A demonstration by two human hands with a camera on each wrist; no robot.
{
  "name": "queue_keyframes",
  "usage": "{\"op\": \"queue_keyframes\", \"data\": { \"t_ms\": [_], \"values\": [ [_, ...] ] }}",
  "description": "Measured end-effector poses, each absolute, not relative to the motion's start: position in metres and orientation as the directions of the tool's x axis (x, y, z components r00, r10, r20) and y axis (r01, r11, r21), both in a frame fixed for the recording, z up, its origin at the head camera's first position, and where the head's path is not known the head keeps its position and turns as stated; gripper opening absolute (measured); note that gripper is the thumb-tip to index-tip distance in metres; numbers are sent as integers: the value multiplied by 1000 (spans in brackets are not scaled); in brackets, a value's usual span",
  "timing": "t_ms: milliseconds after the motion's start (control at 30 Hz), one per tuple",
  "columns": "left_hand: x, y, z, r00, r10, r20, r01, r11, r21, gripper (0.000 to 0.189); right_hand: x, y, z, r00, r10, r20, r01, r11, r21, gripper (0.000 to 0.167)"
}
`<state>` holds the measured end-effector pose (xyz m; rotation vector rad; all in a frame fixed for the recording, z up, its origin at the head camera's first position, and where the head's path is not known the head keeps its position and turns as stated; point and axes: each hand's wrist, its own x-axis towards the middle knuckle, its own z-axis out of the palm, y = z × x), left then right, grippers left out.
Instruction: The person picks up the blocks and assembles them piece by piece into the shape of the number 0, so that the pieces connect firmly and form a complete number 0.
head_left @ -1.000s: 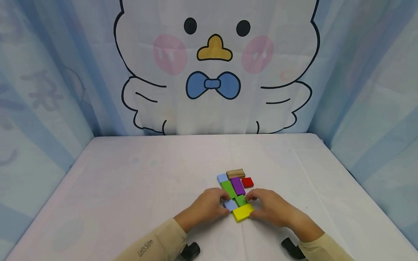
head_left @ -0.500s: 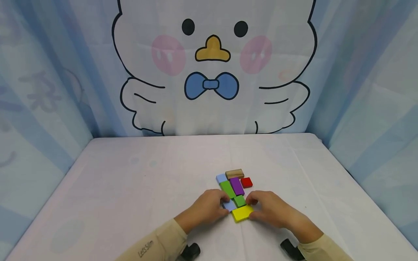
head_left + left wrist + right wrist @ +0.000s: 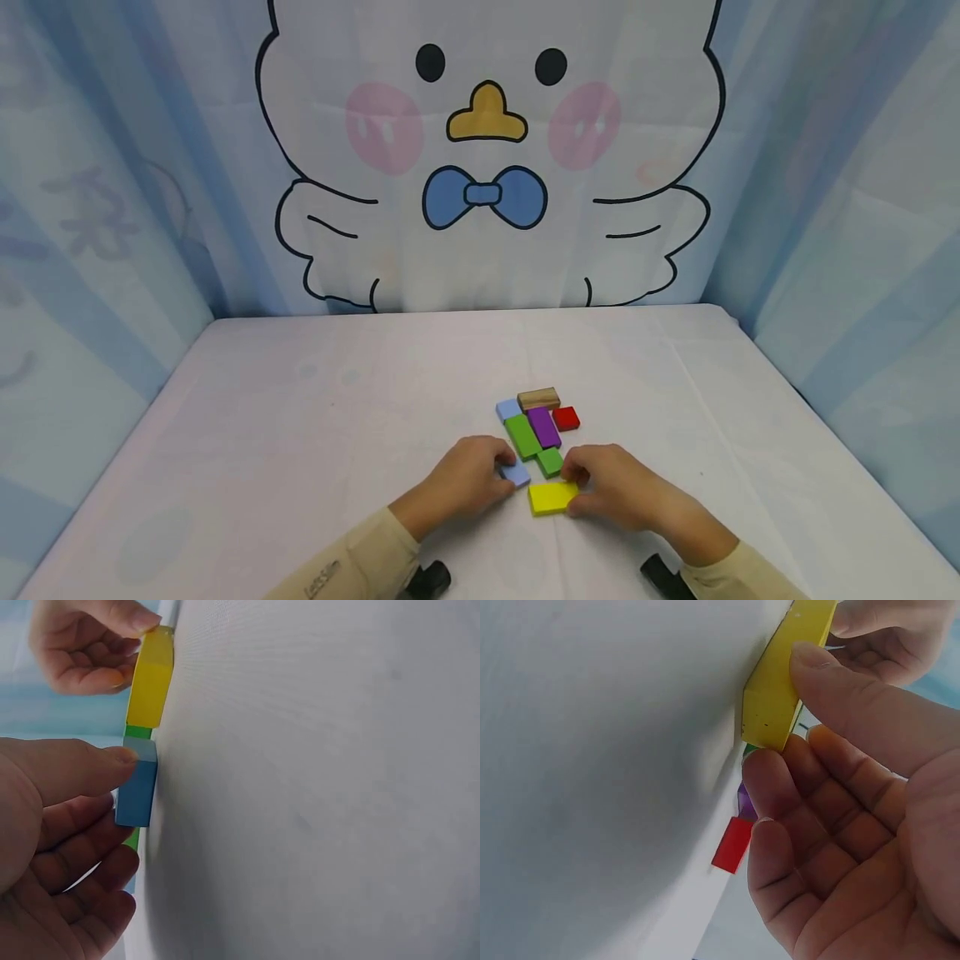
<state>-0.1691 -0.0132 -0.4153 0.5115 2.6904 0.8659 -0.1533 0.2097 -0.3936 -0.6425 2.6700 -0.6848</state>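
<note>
My left hand (image 3: 467, 477) pinches a light blue block (image 3: 516, 474) between thumb and fingers; in the left wrist view the thumb lies on the near side of it. On the right, my right hand (image 3: 621, 487) pinches the right end of a yellow block (image 3: 550, 498), which lies on the table nearest to me. Beyond them sit a small green block (image 3: 550, 462), a longer green block (image 3: 522, 437) and a purple block (image 3: 544, 427), close together. A gap separates the yellow block from the small green one.
At the far end of the group are a wooden-coloured block (image 3: 539, 399), a second light blue block (image 3: 508, 409) and a red block (image 3: 566, 418). All rest on a white-covered table (image 3: 337, 400), with printed curtains (image 3: 97, 208) around it.
The yellow block has come toward me, turned straighter and parted from the small green block, with my right hand on it. My left hand has drawn the light blue block left, away from the group.
</note>
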Motion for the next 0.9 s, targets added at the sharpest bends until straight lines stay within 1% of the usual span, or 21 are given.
{"op": "queue_keyframes", "data": {
  "t_ms": [267, 500, 900],
  "values": [
    [-167, -24, -414, -909, 396, -132, 244, 761, 601, 26, -152, 203, -395, -837, -529, -141, -396, 762, -512, 24],
    [-167, -30, -412, -906, 403, -133, 251, 762, 597, 26, -153, 196, -396, -842, -515, -158, -377, 773, -510, 22],
    [-166, -31, -413, -900, 413, -139, 253, 756, 604, 26, -152, 191, -395, -841, -516, -163, -379, 777, -502, 23]
  ]
}}
